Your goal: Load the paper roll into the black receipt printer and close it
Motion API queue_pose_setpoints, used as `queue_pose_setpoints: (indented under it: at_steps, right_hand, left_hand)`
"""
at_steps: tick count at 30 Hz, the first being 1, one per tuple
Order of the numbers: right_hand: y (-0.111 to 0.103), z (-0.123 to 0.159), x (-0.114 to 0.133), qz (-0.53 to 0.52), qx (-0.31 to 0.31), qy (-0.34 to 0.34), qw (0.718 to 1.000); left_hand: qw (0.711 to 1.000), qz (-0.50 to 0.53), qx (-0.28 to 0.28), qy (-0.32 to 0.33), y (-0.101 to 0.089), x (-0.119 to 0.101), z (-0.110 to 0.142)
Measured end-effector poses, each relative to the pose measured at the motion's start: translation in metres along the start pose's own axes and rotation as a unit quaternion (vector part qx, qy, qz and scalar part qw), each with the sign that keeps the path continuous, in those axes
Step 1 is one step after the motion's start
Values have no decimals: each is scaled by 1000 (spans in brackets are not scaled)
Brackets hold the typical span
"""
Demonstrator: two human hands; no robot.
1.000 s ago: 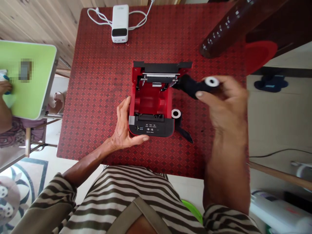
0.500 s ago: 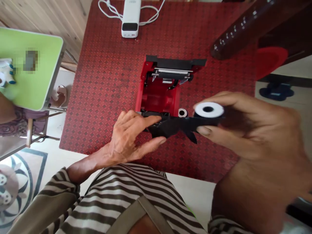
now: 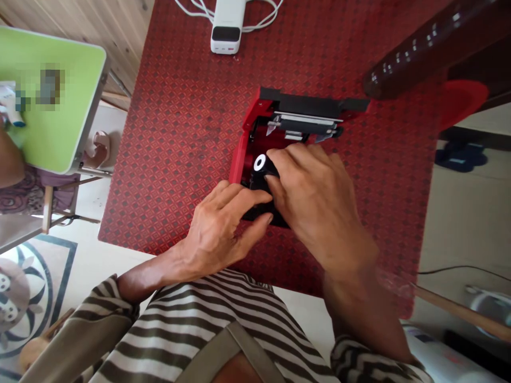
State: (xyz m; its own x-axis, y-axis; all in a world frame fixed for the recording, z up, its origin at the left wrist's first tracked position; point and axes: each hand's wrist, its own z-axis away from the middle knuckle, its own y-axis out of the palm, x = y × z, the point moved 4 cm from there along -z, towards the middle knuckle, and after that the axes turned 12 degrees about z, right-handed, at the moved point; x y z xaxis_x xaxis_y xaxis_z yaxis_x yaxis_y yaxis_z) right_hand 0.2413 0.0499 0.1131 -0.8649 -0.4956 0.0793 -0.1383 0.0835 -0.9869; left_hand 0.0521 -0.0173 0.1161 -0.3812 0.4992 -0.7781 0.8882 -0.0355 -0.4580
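Observation:
A red and black label printer (image 3: pixel 236 159) stands on the table with its lid raised, the inside partly covered by my hands. My right hand (image 3: pixel 319 197) is closed round a roll of black ribbon (image 3: pixel 271 167), whose white core end (image 3: pixel 260 162) faces up and to the left over the printer's cavity. Black film runs from the roll down toward the printer's near edge. There my left hand (image 3: pixel 219 226) has its thumb and index finger curled about the black ribbon; its other fingers rest near the printer's front left corner.
A white power bank (image 3: pixel 228 26) with a white cable lies at the far side of the red patterned table (image 3: pixel 175 117). To the right, a dark brown glossy cylinder (image 3: pixel 415 53) slants over the table. A green folding table (image 3: pixel 80 106) stands at left, with a person's arm beside it.
My right hand has carried the ribbon roll left and away from me, from beside the printer to over its cavity. My left hand stays near the front edge. The view has shifted slightly.

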Motion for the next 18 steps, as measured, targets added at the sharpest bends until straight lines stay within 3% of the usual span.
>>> queue_pose_setpoints:
  at_steps: [4, 8, 13, 15, 18]
  right_hand:
    - [9, -15, -6, -26, 24, 12, 999]
    - [29, -26, -17, -78, 11, 1, 997]
    - [51, -29, -20, -120, -6, 16, 993]
    - [48, -27, -16, -119, -10, 17, 993]
    - [25, -19, -13, -138, -4, 1, 990]
  left_hand:
    - [998, -32, 48, -3, -1, 4, -9]
    - [994, -66, 83, -23, 1, 9, -17]
    - [991, -96, 89, -37, 6, 17, -25]
    - [991, -95, 88, -39, 7, 18, -26]
    - [991, -91, 86, -39, 6, 18, -27]
